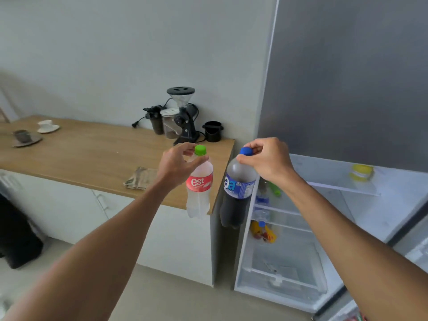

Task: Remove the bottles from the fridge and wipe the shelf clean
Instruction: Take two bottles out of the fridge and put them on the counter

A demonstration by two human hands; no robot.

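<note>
Head view: both hands up in front of the open fridge [301, 228], each holding a bottle by the neck, both hanging in the air. Left hand [177, 166] pinches the clear bottle [199, 191] just under its green cap [200, 150]; red "est" label, clear contents. It hangs over the right front corner of the wooden counter [92, 154]. Right hand [266, 158] grips the dark cola bottle [237, 193] at the blue cap [246, 151]; blue label. It hangs in front of the fridge's left edge, beside the counter end. The two bottles are near each other, not touching. Fridge shelves still hold a few items: a yellow jar [361, 173] on the top shelf, smaller bottles lower left, blurred. On the counter: folded cloth [140, 178] near the front edge, coffee grinder [183, 114] at the back right, two cups on saucers at the far left.
</note>
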